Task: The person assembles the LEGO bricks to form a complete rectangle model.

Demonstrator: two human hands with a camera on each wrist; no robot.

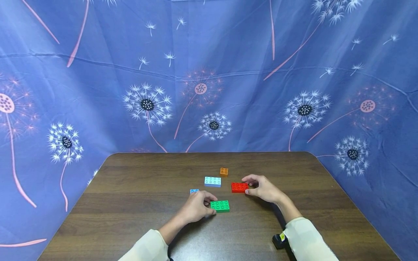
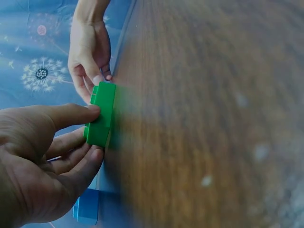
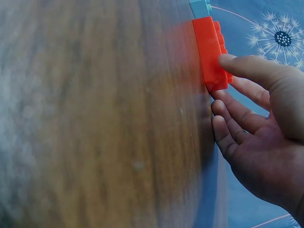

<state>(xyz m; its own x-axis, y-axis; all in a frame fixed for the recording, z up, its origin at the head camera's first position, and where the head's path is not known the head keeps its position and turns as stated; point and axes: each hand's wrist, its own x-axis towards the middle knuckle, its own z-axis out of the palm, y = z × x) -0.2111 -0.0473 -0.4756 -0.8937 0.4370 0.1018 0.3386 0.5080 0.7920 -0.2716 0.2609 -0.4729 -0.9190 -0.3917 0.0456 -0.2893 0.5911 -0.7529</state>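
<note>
A green toy building brick (image 1: pixel 220 206) lies on the wooden table, studs up. My left hand (image 1: pixel 197 206) holds its left end, thumb at the near side and fingers behind; the left wrist view shows the thumb against the green brick (image 2: pixel 100 118). Farther right is a red brick (image 1: pixel 240 187). My right hand (image 1: pixel 265 189) grips its right end between thumb and fingers, and the right wrist view shows the thumb on the red brick (image 3: pixel 211 54). The far fingertips are partly hidden behind both bricks. A blue brick (image 1: pixel 194 190) is partly covered by my left hand.
Behind the two held bricks lie a light blue brick (image 1: pixel 212 181) and a small orange brick (image 1: pixel 224 172). The brown table (image 1: pixel 147 174) ends at a blue dandelion-print cloth (image 1: pixel 248 108). A black device (image 1: pixel 278 241) is at my right wrist.
</note>
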